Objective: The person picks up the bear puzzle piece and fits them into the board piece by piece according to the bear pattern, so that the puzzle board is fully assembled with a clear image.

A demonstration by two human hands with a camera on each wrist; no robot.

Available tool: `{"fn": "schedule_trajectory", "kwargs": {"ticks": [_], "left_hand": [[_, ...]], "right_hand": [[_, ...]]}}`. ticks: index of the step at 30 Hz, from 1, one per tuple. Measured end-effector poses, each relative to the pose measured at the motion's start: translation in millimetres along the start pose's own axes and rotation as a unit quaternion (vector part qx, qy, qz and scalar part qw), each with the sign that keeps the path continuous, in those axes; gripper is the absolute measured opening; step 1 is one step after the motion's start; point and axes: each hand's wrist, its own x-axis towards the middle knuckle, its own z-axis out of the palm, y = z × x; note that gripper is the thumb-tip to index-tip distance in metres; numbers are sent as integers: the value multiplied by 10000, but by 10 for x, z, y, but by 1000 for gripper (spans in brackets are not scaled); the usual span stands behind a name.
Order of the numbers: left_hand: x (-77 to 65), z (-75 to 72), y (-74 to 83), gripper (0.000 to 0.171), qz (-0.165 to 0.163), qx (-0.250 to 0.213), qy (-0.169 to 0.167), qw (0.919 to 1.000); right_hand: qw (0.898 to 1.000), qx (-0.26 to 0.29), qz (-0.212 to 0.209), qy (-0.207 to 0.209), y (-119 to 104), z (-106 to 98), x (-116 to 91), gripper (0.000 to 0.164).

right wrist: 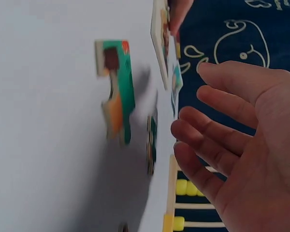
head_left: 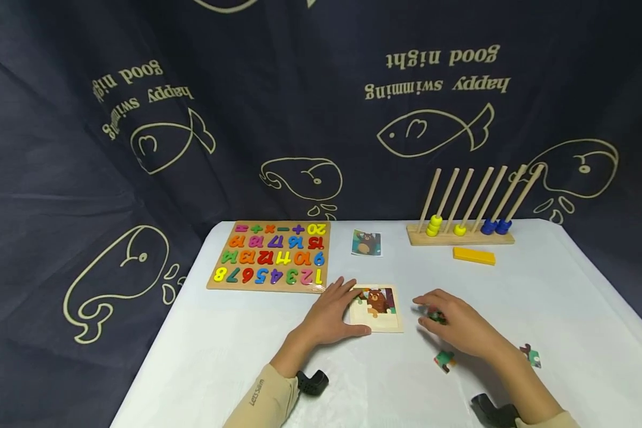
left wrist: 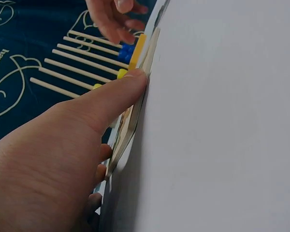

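White tabletop below, navy fish-print cloth above; left hand — fingers spread — touches a square pale-wood puzzle board, lower centre; right hand, fingers parted, hovers lower right.

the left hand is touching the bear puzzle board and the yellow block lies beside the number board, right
Not the last part: the yellow block lies just in front of the peg rack, as the head view shows. The left hand is indeed touching the bear puzzle board.
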Motion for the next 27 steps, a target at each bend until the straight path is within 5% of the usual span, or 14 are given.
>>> {"fn": "schedule_trajectory", "kwargs": {"ticks": [12, 27], "left_hand": [[18, 5, -3, 94, 18, 2, 33, 10000], [10, 21, -12, 93, 74, -3, 77, 9999]], "right_hand": [[9987, -90, 504, -19, 217, -240, -315, 35], [9970, -211, 737, 48, 333, -22, -207, 31]]}}
